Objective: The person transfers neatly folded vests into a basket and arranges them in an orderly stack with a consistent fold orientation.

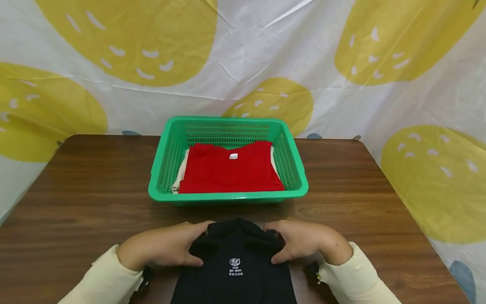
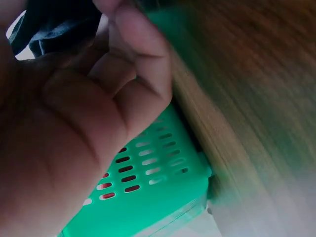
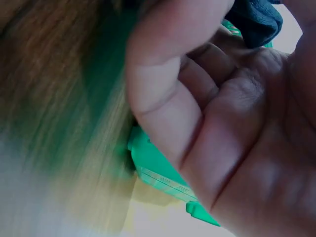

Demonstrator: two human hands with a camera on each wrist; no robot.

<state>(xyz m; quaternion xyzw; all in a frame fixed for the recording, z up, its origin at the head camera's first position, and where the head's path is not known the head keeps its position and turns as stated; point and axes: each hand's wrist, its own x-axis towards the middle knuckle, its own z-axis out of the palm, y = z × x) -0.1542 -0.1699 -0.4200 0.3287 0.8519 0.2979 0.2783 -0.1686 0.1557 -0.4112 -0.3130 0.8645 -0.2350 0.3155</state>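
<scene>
A black T-shirt (image 1: 237,249) with a small white print lies at the near middle of the table, its lower part cut off by the head view's bottom edge. My left hand (image 1: 172,244) grips its left side near the top, thumb over the cloth and fingers curled behind it. On the opposite side, my right hand (image 1: 303,241) holds the right edge in the same way. Dark cloth (image 2: 69,22) shows beside the curled left fingers in the left wrist view. In the right wrist view, a fold of black cloth (image 3: 256,22) sticks out above the right palm.
Just beyond the shirt stands a green plastic basket (image 1: 228,196) with slotted walls. Inside it a folded red shirt (image 1: 231,171) lies on cream cloth (image 1: 181,172). The brown wooden table (image 1: 95,181) ends at a white curtain (image 1: 250,38) with yellow shapes.
</scene>
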